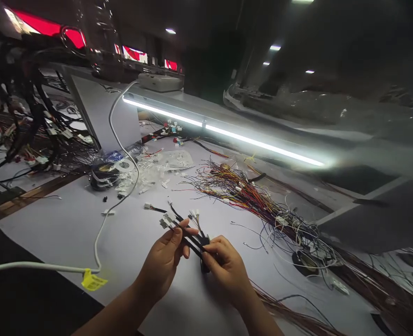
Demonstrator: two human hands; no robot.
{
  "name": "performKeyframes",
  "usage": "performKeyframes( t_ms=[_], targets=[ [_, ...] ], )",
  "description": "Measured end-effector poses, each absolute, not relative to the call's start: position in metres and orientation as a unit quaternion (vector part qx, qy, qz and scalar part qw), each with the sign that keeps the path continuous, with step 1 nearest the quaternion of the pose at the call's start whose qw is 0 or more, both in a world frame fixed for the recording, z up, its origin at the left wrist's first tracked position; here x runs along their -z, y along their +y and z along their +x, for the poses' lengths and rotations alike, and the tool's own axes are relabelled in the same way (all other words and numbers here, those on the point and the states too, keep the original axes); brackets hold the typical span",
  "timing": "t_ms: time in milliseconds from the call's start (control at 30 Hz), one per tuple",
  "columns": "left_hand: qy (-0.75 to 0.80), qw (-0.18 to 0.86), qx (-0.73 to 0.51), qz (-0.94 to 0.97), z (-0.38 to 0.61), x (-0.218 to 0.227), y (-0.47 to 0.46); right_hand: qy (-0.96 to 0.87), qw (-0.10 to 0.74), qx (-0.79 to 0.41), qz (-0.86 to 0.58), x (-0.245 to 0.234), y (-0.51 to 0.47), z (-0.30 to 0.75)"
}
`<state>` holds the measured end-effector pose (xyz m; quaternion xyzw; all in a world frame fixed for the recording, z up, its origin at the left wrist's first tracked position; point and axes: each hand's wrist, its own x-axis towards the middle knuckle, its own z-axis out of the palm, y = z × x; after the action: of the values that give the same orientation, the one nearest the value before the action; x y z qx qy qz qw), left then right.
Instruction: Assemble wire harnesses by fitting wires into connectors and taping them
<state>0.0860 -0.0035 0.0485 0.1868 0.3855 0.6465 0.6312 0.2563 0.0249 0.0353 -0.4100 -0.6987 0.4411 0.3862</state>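
A black-sleeved wire harness (191,243) is held above the white tabletop between my two hands. My left hand (162,261) pinches its sleeved branches between thumb and fingers, just behind some white connectors (166,220). My right hand (225,268) is closed on the harness farther along, with thumb and index finger pressed at the black sleeves. More white connectors (195,214) on short thin wires point up beyond the hands. One black branch ends in a white connector (147,206) farther left. Part of the harness is hidden behind my fingers.
A thick pile of multicoloured wires (245,191) runs along the right. Tape rolls (104,175) and clear plastic bags (173,160) lie at the back left. A white cable (113,123) with a yellow tag (92,281) crosses the left side. A lit tube lamp (262,145) spans the back.
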Motion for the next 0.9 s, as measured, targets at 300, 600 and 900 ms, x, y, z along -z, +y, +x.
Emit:
performKeyframes(
  t_ms=[300,600,900],
  targets=[
    [0.393,0.607,-0.657,0.213,0.089,-0.054,-0.002,-0.740,0.402,-0.359,-0.402,-0.026,0.015,0.265],
    [0.415,0.597,-0.658,0.197,0.090,-0.054,0.001,-0.804,0.366,-0.227,-0.410,-0.006,0.007,0.278],
    [0.417,0.619,-0.618,0.248,0.093,-0.050,0.003,-0.757,0.415,-0.300,-0.405,-0.012,0.011,0.277]
  ],
)
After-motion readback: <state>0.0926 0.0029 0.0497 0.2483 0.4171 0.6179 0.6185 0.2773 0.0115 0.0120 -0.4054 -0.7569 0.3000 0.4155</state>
